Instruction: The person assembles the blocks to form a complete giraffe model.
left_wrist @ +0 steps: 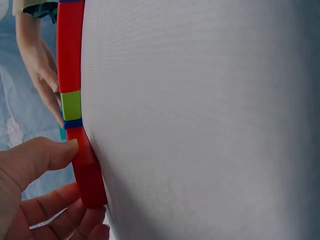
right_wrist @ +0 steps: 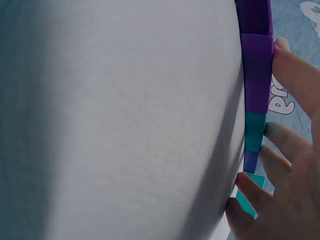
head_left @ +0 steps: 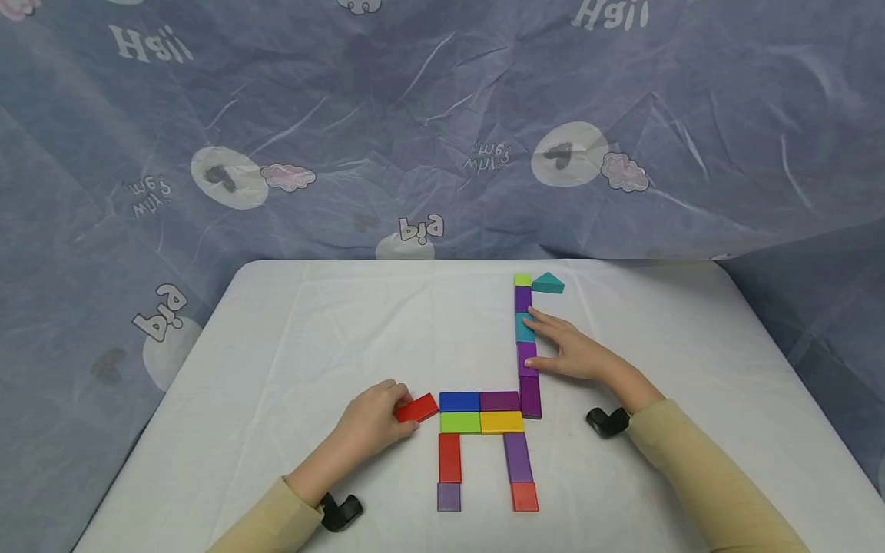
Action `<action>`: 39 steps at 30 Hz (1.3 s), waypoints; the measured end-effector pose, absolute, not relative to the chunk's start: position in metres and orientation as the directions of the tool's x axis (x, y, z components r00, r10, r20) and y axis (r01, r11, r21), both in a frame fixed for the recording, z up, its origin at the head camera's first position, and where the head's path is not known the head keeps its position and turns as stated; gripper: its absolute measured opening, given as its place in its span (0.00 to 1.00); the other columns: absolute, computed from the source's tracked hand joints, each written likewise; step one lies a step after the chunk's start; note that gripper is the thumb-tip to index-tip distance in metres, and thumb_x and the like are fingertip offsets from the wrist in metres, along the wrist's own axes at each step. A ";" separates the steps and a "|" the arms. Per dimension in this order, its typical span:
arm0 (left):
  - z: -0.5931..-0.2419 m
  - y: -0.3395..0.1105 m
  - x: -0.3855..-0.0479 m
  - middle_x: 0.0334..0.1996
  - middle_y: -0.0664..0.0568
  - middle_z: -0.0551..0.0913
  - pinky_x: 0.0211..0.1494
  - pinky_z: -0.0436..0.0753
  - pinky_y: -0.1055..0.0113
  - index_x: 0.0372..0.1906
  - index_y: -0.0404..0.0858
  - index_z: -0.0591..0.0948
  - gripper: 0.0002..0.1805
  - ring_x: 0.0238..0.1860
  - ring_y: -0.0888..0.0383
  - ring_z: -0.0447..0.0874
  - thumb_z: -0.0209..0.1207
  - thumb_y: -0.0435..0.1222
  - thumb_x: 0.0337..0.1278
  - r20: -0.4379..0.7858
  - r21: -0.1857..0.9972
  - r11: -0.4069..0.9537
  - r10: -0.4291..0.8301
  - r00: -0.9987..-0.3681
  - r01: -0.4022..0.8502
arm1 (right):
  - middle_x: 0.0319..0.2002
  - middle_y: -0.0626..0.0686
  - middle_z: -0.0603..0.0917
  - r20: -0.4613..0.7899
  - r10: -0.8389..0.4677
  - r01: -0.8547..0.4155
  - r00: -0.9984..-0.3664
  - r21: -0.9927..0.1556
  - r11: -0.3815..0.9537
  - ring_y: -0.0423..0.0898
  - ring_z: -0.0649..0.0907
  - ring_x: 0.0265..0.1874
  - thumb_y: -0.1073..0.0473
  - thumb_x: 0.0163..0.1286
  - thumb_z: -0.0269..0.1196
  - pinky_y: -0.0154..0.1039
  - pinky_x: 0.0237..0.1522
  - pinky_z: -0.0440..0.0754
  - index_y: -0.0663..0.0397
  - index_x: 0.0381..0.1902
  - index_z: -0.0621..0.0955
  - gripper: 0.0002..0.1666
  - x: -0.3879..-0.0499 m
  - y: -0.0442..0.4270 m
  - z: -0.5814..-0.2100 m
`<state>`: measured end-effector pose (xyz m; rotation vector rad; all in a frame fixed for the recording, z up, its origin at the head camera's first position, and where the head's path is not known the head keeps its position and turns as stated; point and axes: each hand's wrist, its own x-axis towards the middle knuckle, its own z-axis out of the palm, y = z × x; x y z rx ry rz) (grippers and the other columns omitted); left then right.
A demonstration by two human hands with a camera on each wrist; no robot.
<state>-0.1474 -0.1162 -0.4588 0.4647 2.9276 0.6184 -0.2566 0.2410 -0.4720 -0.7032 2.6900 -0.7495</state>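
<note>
My left hand (head_left: 376,415) pinches a red block (head_left: 418,408) between thumb and fingers, its corner close to the blue block (head_left: 459,402). In the left wrist view the thumb presses on this red block (left_wrist: 88,172). My right hand (head_left: 577,351) lies along the upright column with fingers spread, its tips touching the teal block (head_left: 525,327) and a purple block (head_left: 528,359). A lime block (head_left: 522,280) tops that column, and a dark purple block (head_left: 530,397) is its foot. Beside the top lies a teal triangular block (head_left: 548,283).
Flat on the white table (head_left: 332,322), a purple block (head_left: 499,401), a green block (head_left: 459,422) and a yellow block (head_left: 502,422) join the blue one. Below run two legs, headed by a red block (head_left: 449,458) and a violet block (head_left: 518,457). Patterned cloth (head_left: 456,153) hangs behind.
</note>
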 end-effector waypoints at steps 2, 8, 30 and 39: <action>-0.459 -0.116 -0.148 0.28 0.56 0.77 0.31 0.75 0.71 0.39 0.40 0.84 0.15 0.28 0.63 0.72 0.73 0.40 0.46 -0.047 0.408 0.871 0.318 -0.947 0.272 | 0.79 0.60 0.51 -0.114 -0.516 -0.382 -0.849 -0.543 0.748 0.66 0.52 0.76 0.38 0.65 0.64 0.68 0.72 0.52 0.56 0.76 0.60 0.51 -0.257 0.241 -0.472; -0.459 -0.116 -0.148 0.28 0.56 0.78 0.32 0.75 0.71 0.40 0.40 0.84 0.15 0.28 0.63 0.72 0.73 0.40 0.46 -0.043 0.409 0.868 0.325 -0.945 0.280 | 0.79 0.60 0.51 -0.113 -0.516 -0.381 -0.849 -0.546 0.746 0.66 0.52 0.76 0.38 0.65 0.64 0.69 0.72 0.52 0.56 0.76 0.60 0.51 -0.256 0.242 -0.473; -0.455 -0.062 -0.125 0.77 0.52 0.60 0.77 0.62 0.56 0.75 0.45 0.63 0.32 0.78 0.51 0.56 0.48 0.53 0.72 -0.091 0.213 0.607 0.793 -0.603 0.766 | 0.79 0.60 0.50 -0.124 -0.503 -0.372 -0.856 -0.529 0.763 0.65 0.52 0.76 0.39 0.66 0.64 0.68 0.72 0.52 0.56 0.76 0.59 0.50 -0.255 0.241 -0.473; -0.455 -0.060 -0.124 0.78 0.51 0.56 0.78 0.60 0.52 0.77 0.42 0.59 0.37 0.79 0.49 0.50 0.46 0.56 0.72 -0.168 0.221 0.608 0.794 -0.584 0.763 | 0.79 0.60 0.50 -0.128 -0.501 -0.371 -0.856 -0.522 0.768 0.66 0.52 0.76 0.38 0.66 0.63 0.69 0.72 0.52 0.56 0.77 0.59 0.50 -0.255 0.239 -0.471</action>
